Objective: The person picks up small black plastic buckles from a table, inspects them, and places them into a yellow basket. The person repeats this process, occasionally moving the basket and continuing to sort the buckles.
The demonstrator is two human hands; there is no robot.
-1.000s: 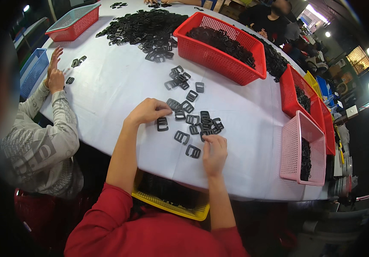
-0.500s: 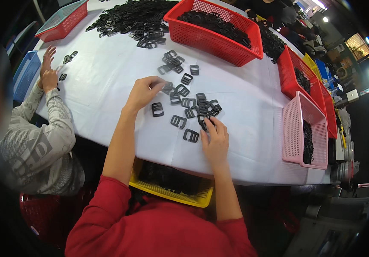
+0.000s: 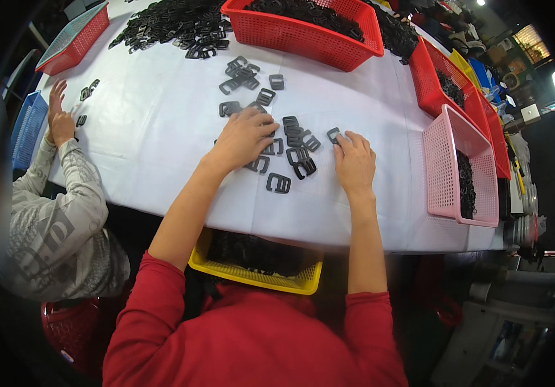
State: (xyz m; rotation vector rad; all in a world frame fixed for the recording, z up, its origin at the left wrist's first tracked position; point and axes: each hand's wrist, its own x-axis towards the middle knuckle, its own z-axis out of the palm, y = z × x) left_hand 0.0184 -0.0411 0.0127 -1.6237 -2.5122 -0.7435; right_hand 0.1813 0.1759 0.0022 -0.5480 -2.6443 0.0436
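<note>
Covering some black buckles (image 3: 258, 164), the left hand (image 3: 245, 138) bends its fingers, loosely parted; any grip is hidden. A buckle cluster (image 3: 295, 137) lies between the hands. Farther right, a single buckle (image 3: 333, 135) sits up-left of the nearer right hand (image 3: 356, 164), at its slightly parted fingertips; hold and long axis are unclear.

Yellowish lit window (image 3: 532, 42), white-covered table (image 3: 396, 213)

The white tabletop (image 3: 168, 129) carries loose black buckles (image 3: 292, 132) between the left fingers (image 3: 263, 120) and right fingers (image 3: 358, 140), with more beyond the left ones. Farther beyond lie a dark heap (image 3: 171, 26) and a red basket (image 3: 300, 44); right of the right fingers stands a pink basket (image 3: 442, 174).
</note>
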